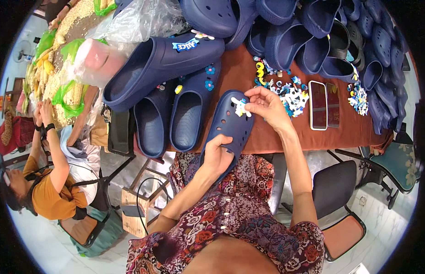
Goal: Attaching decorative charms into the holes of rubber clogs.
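Observation:
A navy clog (237, 131) with holes in its upper is tilted at the table's front edge, toe pointing away from me. My left hand (218, 154) grips it near the foot opening, thumb on top. With fingers pinched, my right hand (268, 106) holds a white shoe charm with yellow and blue bits (241, 108) against the toe. Whether its stem sits in a hole is hidden. Just beyond my right hand lies a pile of loose charms (294, 97). To the left stand navy clogs, one with blue flower charms (187, 121).
Many navy clogs (285, 41) are heaped at the back and right of the brown-covered table (272, 137). A phone (318, 106) lies right of the charms, near a smaller charm pile (358, 99). At left, another person (55, 182) works by corn cobs and kernels (74, 98).

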`<state>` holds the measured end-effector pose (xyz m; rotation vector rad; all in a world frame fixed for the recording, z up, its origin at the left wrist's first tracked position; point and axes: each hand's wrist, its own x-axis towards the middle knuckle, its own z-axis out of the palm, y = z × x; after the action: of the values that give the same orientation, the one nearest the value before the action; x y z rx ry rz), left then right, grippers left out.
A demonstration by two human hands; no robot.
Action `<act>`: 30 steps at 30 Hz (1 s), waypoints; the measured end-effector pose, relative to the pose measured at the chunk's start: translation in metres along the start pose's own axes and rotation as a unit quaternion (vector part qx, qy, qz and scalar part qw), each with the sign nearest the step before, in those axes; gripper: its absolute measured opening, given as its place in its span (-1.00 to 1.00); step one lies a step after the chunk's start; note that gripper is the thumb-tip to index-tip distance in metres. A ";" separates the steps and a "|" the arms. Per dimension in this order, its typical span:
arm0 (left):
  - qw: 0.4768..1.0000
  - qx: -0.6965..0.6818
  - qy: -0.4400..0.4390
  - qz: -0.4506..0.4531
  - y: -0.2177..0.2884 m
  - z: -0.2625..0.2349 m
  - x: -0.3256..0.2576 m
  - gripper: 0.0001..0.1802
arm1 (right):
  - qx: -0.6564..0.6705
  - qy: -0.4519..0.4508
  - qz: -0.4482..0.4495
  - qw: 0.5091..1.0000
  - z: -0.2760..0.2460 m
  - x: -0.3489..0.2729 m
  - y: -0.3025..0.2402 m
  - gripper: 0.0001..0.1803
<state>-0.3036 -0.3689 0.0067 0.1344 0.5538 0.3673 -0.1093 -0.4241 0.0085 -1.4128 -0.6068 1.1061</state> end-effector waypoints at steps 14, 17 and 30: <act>0.999 -0.040 0.004 -0.008 0.008 0.006 0.004 -0.47 | -0.227 0.068 -0.109 0.965 0.018 -0.009 -0.010 -0.63; 0.999 -0.037 0.004 -0.006 0.010 0.012 0.002 -0.48 | -0.272 0.084 -0.120 0.951 0.024 -0.009 -0.011 -0.61; 0.994 0.097 0.018 0.040 0.005 0.009 -0.016 -0.48 | -0.253 0.259 -0.181 0.914 0.020 -0.048 0.014 -0.81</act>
<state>-0.3135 -0.3703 0.0233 0.3379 0.6211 0.3948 -0.1505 -0.4594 0.0107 -1.8520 -0.7532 0.2487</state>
